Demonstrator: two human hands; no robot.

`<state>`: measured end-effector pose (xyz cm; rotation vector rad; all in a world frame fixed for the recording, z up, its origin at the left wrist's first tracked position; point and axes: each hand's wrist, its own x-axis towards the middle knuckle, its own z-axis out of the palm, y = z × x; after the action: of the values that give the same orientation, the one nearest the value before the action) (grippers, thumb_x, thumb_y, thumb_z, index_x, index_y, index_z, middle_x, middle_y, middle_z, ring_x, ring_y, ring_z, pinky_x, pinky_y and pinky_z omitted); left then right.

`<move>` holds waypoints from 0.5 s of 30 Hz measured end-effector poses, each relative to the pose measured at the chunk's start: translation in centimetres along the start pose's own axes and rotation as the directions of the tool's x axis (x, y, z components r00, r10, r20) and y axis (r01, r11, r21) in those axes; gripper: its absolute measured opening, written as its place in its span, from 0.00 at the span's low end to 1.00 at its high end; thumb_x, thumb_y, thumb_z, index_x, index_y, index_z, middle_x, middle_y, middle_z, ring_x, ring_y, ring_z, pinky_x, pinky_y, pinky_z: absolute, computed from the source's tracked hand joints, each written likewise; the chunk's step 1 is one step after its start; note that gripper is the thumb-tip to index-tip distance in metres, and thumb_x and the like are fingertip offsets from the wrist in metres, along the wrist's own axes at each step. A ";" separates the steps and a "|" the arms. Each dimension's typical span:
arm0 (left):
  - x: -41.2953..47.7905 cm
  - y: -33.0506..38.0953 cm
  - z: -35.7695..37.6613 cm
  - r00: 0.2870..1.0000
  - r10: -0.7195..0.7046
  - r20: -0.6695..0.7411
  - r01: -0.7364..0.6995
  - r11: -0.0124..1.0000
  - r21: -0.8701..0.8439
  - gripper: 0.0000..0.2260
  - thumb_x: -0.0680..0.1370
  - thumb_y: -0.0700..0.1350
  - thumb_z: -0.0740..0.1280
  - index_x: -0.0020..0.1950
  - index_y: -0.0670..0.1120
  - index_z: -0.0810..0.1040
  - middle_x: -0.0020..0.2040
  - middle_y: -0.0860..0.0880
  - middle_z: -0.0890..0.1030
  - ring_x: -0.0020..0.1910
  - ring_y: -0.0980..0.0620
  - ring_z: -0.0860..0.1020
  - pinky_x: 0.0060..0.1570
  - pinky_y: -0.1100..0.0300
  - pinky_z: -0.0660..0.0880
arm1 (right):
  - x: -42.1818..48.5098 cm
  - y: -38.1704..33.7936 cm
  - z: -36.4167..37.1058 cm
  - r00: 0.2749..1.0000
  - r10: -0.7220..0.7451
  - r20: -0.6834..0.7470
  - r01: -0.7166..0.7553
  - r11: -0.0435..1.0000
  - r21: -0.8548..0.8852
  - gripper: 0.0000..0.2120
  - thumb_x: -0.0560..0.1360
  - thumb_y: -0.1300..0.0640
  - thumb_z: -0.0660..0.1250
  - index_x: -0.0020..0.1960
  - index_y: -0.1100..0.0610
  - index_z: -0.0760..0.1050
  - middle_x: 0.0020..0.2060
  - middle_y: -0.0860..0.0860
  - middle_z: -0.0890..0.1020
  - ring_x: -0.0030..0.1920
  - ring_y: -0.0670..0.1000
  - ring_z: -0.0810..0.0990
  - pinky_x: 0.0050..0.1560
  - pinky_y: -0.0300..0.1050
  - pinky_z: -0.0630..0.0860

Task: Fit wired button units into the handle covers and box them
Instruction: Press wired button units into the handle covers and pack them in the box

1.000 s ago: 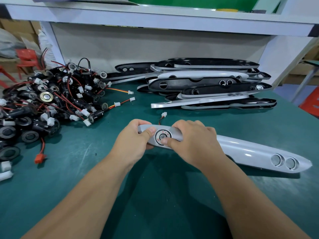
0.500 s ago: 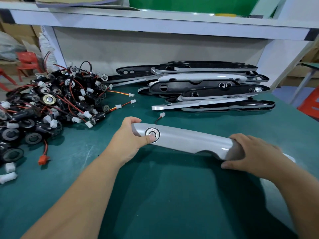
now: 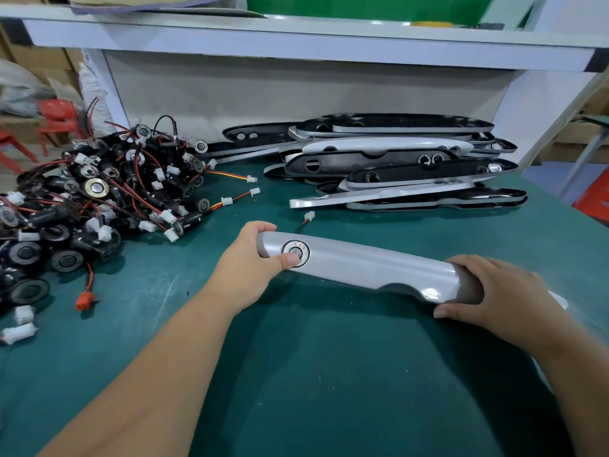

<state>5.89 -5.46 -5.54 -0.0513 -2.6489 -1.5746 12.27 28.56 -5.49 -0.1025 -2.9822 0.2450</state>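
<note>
The silver handle cover [image 3: 369, 268] lies across the near middle of the green table [image 3: 329, 374], held at both ends. The left hand [image 3: 250, 265] grips its left end, thumb pressed on the round button unit [image 3: 295, 253] seated there. The right hand [image 3: 494, 291] curls over its right part, fingers wrapped around it. A wire with a white connector [image 3: 309, 216] pokes out just behind the cover. The heap of loose button units [image 3: 99, 199] sits far left, and the stack of covers [image 3: 395, 163] far right.
</note>
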 end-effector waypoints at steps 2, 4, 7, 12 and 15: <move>0.1 -0.3 -0.4 1.000 0.006 0.030 -0.006 1.000 -0.003 0.21 0.73 0.51 0.73 0.61 0.59 0.69 0.45 0.53 0.77 0.42 0.58 0.75 0.33 0.72 0.68 | -0.1 0.7 0.1 0.999 0.039 0.008 -0.039 0.999 -0.033 0.45 0.51 0.19 0.55 0.63 0.39 0.67 0.54 0.39 0.74 0.58 0.49 0.71 0.57 0.50 0.63; 0.1 -0.5 -0.7 0.998 0.017 0.054 -0.017 1.000 -0.003 0.22 0.73 0.50 0.74 0.62 0.60 0.68 0.44 0.54 0.77 0.41 0.58 0.75 0.34 0.75 0.68 | -0.3 1.5 -0.1 0.996 0.093 0.000 -0.092 0.994 -0.066 0.47 0.49 0.18 0.55 0.64 0.38 0.67 0.58 0.42 0.75 0.61 0.51 0.70 0.59 0.51 0.63; 0.0 -0.5 -0.9 0.996 0.009 0.089 -0.011 1.000 0.026 0.25 0.72 0.51 0.74 0.64 0.62 0.66 0.41 0.52 0.76 0.40 0.58 0.74 0.37 0.66 0.67 | -0.4 2.4 -0.3 0.987 0.163 0.007 -0.162 0.985 -0.059 0.49 0.48 0.18 0.55 0.64 0.38 0.67 0.60 0.43 0.75 0.63 0.53 0.70 0.61 0.53 0.66; 0.0 -0.4 -1.1 0.988 0.010 0.152 -0.024 0.995 0.093 0.31 0.68 0.51 0.77 0.65 0.62 0.65 0.52 0.54 0.76 0.46 0.61 0.74 0.40 0.68 0.65 | -0.2 3.0 0.0 0.989 0.138 0.057 -0.142 0.987 0.072 0.49 0.48 0.20 0.60 0.64 0.43 0.70 0.60 0.48 0.75 0.63 0.56 0.69 0.62 0.56 0.67; 0.0 -0.2 -0.6 0.994 0.014 0.108 -0.027 0.993 0.115 0.28 0.68 0.51 0.78 0.62 0.60 0.68 0.57 0.53 0.73 0.48 0.61 0.73 0.41 0.69 0.65 | -0.3 2.9 0.0 0.991 0.126 0.042 -0.130 0.986 0.108 0.48 0.49 0.22 0.62 0.63 0.46 0.71 0.57 0.49 0.76 0.61 0.56 0.70 0.61 0.54 0.68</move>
<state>5.87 -6.12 -5.44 -0.1612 -2.8063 -1.4478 12.68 31.42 -6.03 -0.2803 -2.9918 0.4309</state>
